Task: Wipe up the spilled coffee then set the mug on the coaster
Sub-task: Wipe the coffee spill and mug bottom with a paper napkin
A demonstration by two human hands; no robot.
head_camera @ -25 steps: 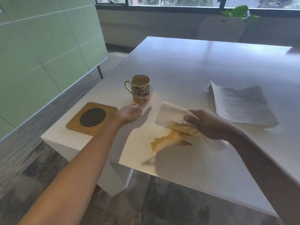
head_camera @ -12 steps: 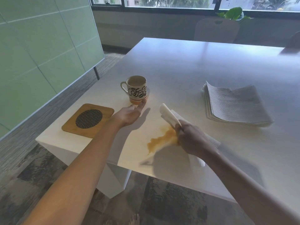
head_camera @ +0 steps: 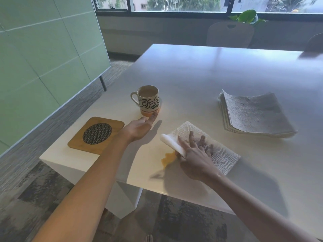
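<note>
Left hand, loosely open and holding nothing, fingertip by the mug beside the coaster, while the right hand presses a towel flat over the half-wiped spill; mug not yet moved.

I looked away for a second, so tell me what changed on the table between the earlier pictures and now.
The right hand went from gripping the bunched paper towel to pressing it flat with spread fingers, and less of the coffee spill shows. The left hand stays by the mug. The mug, coaster and towel stack have not moved.
</note>
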